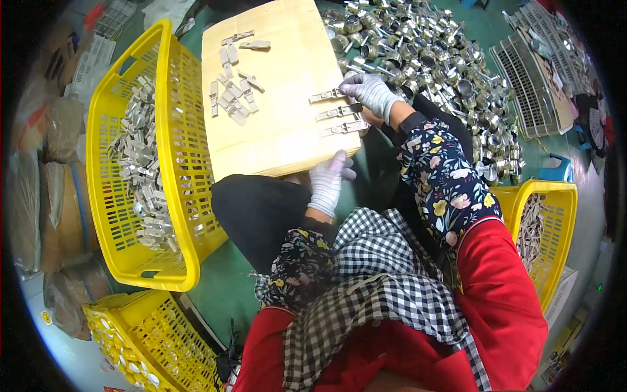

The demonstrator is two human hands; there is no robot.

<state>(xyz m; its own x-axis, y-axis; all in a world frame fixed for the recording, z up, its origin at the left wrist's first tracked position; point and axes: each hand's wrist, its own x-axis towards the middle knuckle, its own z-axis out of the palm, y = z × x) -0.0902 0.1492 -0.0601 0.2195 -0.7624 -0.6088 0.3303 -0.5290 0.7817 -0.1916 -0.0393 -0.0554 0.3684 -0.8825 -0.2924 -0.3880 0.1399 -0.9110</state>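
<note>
- On the pale wooden board (281, 130), the right gloved hand (371, 91) pinches the far one of three flat grey metal strips (326, 97) at its right edge.
- Left gloved hand (328, 178) clasps the board's near edge.
- Yellow plastic basket (171, 124) of grey parts sits left.

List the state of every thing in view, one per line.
Left hand: gloved, gripping the board's near edge.
Right hand: gloved, resting on the assembled metal pieces.
Wooden board: propped on the lap, tilted.
Loose flat parts: scattered.
Left yellow basket: part-filled.
Metal fittings pile: heaped.
</note>
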